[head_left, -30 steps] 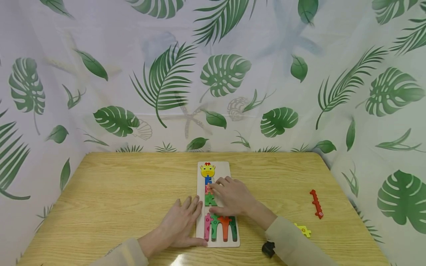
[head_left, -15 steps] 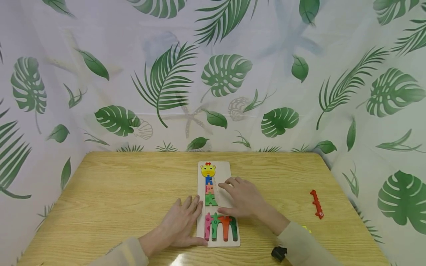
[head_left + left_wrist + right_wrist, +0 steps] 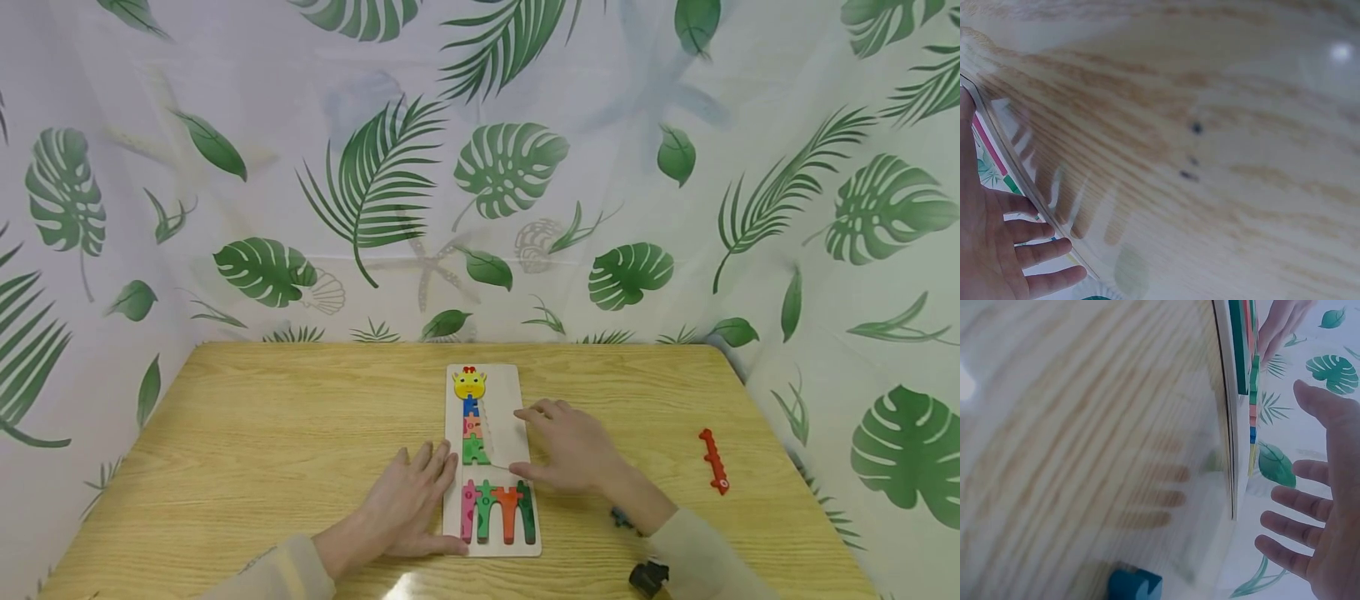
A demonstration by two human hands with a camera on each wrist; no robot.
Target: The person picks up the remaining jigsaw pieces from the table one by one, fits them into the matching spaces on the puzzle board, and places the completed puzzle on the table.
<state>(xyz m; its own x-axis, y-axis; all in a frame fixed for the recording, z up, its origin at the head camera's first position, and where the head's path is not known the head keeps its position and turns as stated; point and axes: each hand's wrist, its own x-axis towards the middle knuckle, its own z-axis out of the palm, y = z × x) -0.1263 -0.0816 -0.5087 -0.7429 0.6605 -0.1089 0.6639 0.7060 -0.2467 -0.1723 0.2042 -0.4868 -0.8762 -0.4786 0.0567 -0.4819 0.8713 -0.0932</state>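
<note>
Hovering at the right edge of a pale giraffe puzzle board (image 3: 504, 392), a person's right hand (image 3: 573, 447) held nothing, its fingers extended and its thumb well apart from them. The left hand (image 3: 408, 504) lay along the opposite edge, fingers spread and gripping no piece, its thumb tip at the near left corner, perhaps to steady the board. From where I stood, the board lay flat on a wood-grain table (image 3: 300, 433), between the two hands. Down its left side ran a yellow giraffe head (image 3: 469, 385), then a blue piece (image 3: 471, 407), a salmon piece (image 3: 472, 427) and a green neck piece (image 3: 474, 452). Nearer the person lay a pink leg (image 3: 468, 512), a green leg (image 3: 483, 512), an orange leg (image 3: 508, 517) and a dark green leg (image 3: 528, 517). Bare board showed between neck and legs, so the work seemed to have reached the body. The next move appeared to call for picking up a loose piece and matching it to a gap. A dark teal piece (image 3: 620, 517) sat beside the right forearm (image 3: 637, 492), partly hidden; a long, bumpy red piece (image 3: 714, 461) lay well to the right.
</note>
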